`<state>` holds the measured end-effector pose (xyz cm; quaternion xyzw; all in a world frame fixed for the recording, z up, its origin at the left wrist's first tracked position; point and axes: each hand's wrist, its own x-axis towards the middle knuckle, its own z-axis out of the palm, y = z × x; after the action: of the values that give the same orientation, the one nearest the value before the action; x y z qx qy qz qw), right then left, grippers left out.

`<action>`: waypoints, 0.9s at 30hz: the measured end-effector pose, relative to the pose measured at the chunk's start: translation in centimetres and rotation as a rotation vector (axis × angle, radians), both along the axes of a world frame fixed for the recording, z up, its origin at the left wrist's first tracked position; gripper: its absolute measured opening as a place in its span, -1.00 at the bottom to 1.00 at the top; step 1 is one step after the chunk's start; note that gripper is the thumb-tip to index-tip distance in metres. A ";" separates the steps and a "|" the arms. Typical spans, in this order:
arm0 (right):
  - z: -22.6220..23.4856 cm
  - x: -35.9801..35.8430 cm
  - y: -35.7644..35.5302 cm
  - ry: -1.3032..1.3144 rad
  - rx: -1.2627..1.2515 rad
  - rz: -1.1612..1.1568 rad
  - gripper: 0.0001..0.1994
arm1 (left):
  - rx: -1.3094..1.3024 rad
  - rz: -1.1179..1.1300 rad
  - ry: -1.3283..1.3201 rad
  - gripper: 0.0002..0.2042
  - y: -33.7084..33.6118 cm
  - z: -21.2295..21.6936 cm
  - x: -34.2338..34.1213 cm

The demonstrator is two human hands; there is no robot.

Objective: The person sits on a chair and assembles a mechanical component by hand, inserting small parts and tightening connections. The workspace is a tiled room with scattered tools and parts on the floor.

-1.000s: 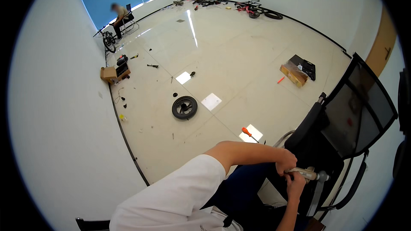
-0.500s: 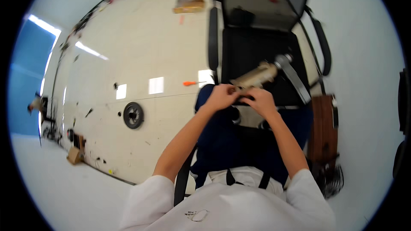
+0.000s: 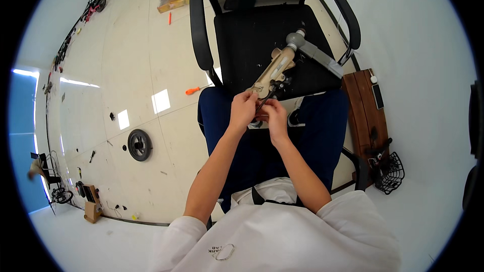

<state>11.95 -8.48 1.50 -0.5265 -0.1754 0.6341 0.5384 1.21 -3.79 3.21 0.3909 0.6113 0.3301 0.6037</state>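
Observation:
A beige metal frame part (image 3: 276,69), with a grey arm (image 3: 321,58) joined at a round joint, lies slantwise on the black chair seat (image 3: 242,35). My left hand (image 3: 244,111) is closed at its near end, thumb and fingers pressed against the metal. Just to the right and slightly lower, my right hand (image 3: 275,119) has its fingers curled inward; whatever is in them is too hidden to name. A thin dark rod-like piece (image 3: 265,99) runs from small black fittings (image 3: 280,86) on the part down between both hands.
Chair armrests (image 3: 200,35) flank the seat. On the floor to the left lie an orange-handled screwdriver (image 3: 193,91) and a black wheel (image 3: 139,145). A brown wooden box (image 3: 367,116) stands at right, near a black wire basket (image 3: 391,174). An opened carton (image 3: 175,1) sits farther off.
The whole view has shifted, so chair and floor things sit farther left. My hands stay at the part's near end, and the dark rod-like piece between them now shows clearly.

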 end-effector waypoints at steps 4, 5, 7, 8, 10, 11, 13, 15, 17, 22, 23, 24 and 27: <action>2.6 1.0 0.2 0.098 -0.078 0.014 -0.70 | -0.023 0.008 -0.003 -0.76 -0.1 -0.4 0.4; 3.0 0.9 0.4 0.046 -0.108 0.061 -0.75 | 0.014 -0.001 0.029 -0.76 -0.2 -0.9 0.3; 3.2 0.1 0.4 -0.015 -0.070 0.119 -0.76 | 0.045 0.007 0.029 -0.77 -0.3 -1.8 0.1; 3.1 -0.2 0.4 -0.048 -0.051 0.146 -0.76 | 0.040 0.021 -0.007 -0.77 -0.2 -1.9 0.2; 2.5 -0.7 0.9 -0.020 -0.039 0.104 -0.80 | 0.013 0.033 -0.075 -0.76 0.0 -1.9 0.1; 2.3 -0.9 0.9 -0.018 -0.037 0.084 -0.79 | -0.007 0.028 -0.111 -0.76 0.1 -1.7 0.1; 2.1 -1.3 1.0 -0.012 -0.034 0.070 -0.76 | -0.070 -0.020 -0.154 -0.74 0.3 -1.0 -0.3; 2.2 -1.4 1.1 -0.006 -0.027 0.081 -0.73 | -0.146 -0.106 -0.173 -0.73 0.6 0.5 -0.9; 1.0 -2.0 1.8 -0.045 -0.006 0.054 -0.71 | -0.110 -0.085 -0.171 -0.72 0.7 0.0 -0.7; 0.0 -2.4 2.5 -0.088 -0.032 0.036 -0.69 | -0.128 -0.064 -0.126 -0.71 0.8 0.0 -0.6; 0.1 -2.2 2.5 -0.081 -0.035 0.052 -0.69 | -0.130 -0.062 -0.119 -0.72 0.8 0.0 -0.5; 0.3 -2.0 2.4 -0.074 -0.037 0.068 -0.69 | -0.133 -0.061 -0.112 -0.72 0.8 -0.1 -0.5; 1.8 -1.3 2.3 -0.148 -0.077 0.186 -0.69 | -0.051 0.001 -0.106 -0.73 1.1 -2.9 -0.5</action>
<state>10.60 -6.15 3.25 -0.5736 -0.2383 0.6469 0.4424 0.74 -2.65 0.35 0.3570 0.5871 0.3349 0.6448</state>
